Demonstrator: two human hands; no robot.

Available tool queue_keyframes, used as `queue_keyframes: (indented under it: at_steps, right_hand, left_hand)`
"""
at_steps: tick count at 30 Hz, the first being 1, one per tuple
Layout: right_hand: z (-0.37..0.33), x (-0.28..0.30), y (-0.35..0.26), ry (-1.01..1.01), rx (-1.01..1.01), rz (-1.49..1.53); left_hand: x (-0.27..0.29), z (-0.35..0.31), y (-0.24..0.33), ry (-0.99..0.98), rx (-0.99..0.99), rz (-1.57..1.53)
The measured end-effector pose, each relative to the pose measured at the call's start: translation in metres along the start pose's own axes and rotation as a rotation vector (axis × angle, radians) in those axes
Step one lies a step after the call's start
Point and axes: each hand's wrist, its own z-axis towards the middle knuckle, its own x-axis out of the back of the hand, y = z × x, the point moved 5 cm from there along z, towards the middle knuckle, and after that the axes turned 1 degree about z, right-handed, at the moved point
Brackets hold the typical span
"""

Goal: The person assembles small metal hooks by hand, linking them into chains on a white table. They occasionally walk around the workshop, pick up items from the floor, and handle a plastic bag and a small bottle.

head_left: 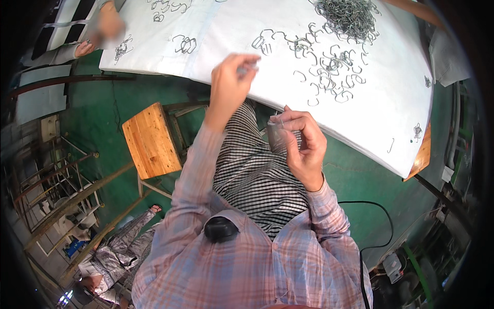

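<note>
My left hand (230, 88) is raised over the table's near edge, its fingers curled in a pinch. Blur hides what, if anything, lies between the fingertips. Just off the table edge, above my lap, my right hand (307, 149) is closed, thumb against fingers. A thin, shiny metal wire piece shows at its fingertips; its full shape is hidden. Curved metal wire hooks (334, 67) lie scattered on the white-covered table (231, 36), with a dense heap of hooks (350, 19) behind them. Nearest my left hand is a small group of hooks (264, 44).
At the far left, another person's hand (109, 23) works beside a small hook pile (122, 49). Another person's arm (417, 10) reaches in at the upper right. A wooden stool (152, 140) stands left of my legs. A black cable (381, 206) hangs at my right.
</note>
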Motion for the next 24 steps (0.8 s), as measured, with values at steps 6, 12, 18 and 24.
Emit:
queue_keyframes:
  at_steps: [6, 12, 18, 24]
  right_hand:
    - [-0.003, -0.005, 0.004, -0.029, 0.057, -0.105]
    - [-0.002, -0.001, 0.013, -0.015, 0.02, -0.117]
    - [-0.001, 0.0, 0.023, 0.048, -0.018, -0.127]
    - [0.006, 0.003, 0.021, 0.125, -0.046, -0.184]
  left_hand:
    - [-0.032, 0.067, -0.051, 0.075, -0.045, 0.406]
    - [-0.022, 0.055, -0.036, -0.031, 0.126, 0.158]
    - [-0.017, -0.032, 0.008, -0.115, 0.328, -0.576]
    - [-0.016, -0.064, 0.024, -0.047, 0.265, -0.507]
